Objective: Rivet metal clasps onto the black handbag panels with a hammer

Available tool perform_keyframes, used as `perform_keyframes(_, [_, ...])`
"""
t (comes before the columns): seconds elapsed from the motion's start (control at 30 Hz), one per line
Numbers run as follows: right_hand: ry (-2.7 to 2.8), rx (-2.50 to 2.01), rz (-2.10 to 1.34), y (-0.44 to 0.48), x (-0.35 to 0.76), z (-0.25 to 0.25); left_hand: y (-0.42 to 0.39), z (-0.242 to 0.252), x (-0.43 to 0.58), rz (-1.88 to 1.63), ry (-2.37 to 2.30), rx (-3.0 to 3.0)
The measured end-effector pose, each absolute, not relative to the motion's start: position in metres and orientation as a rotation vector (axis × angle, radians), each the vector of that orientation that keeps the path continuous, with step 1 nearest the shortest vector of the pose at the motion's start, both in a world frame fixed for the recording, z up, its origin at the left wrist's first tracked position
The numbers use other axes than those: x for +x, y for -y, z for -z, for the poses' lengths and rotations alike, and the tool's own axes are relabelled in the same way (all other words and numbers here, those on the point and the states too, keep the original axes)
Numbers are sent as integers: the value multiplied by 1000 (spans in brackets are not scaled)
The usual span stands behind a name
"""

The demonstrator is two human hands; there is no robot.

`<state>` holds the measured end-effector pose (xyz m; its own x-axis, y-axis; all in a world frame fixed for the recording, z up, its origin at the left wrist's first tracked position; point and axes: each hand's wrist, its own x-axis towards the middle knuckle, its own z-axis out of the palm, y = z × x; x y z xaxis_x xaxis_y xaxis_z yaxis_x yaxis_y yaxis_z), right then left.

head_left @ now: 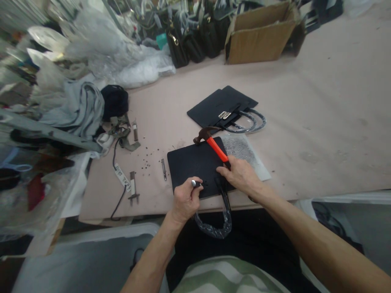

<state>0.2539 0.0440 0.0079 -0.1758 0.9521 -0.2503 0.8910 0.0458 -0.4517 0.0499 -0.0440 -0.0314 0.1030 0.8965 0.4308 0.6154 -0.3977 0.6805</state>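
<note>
A black bag panel lies flat at the table's near edge, its plastic-wrapped handle hanging over the edge. My left hand is closed around a short metal punch, held against the panel near its lower edge. Only the punch's top end shows clearly. My right hand grips a claw hammer with an orange-red handle, its head above the panel's far edge. Under the right hand, a sheet of speckled white paper sticks out beside the panel.
Farther back lies another black bag panel with a gold clasp and wrapped handles. To the left are a slim metal tool, a pronged punch and small black bits. A cardboard box, black bags and plastic wrapping line the back.
</note>
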Motion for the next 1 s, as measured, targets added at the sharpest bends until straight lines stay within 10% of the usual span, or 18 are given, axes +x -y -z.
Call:
perform_keyframes(0.67, [2277, -1266, -463, 29, 319, -124, 41, 30, 56, -1261, -1490, 1976])
perform_keyframes(1.0, [2447, -1255, -431, 29, 316, -98, 42, 34, 55, -1264, -1516, 1962])
